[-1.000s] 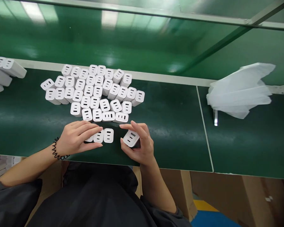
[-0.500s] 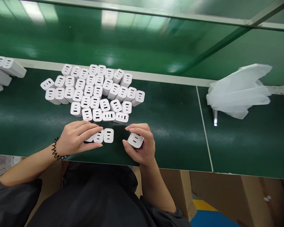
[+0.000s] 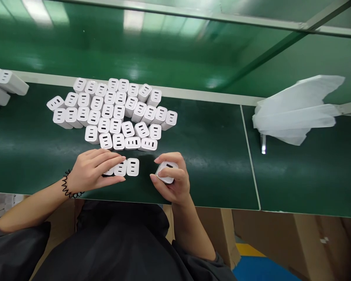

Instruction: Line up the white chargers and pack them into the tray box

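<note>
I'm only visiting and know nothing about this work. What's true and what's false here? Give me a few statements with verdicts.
1. The right hand holds a white block. True.
2. The left hand covers part of a short row of blocks. True.
3. That hand's wrist is bare. False: a black coil band is around it.
4. Every block is in or under a hand. False: a large group of blocks stands farther back on the green bench.
5. A thin white sheet is to the right of both hands. True.

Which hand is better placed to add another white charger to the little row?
Probably the right hand: it holds a charger near the uncovered end of the row, while the left hand covers the other.
</note>
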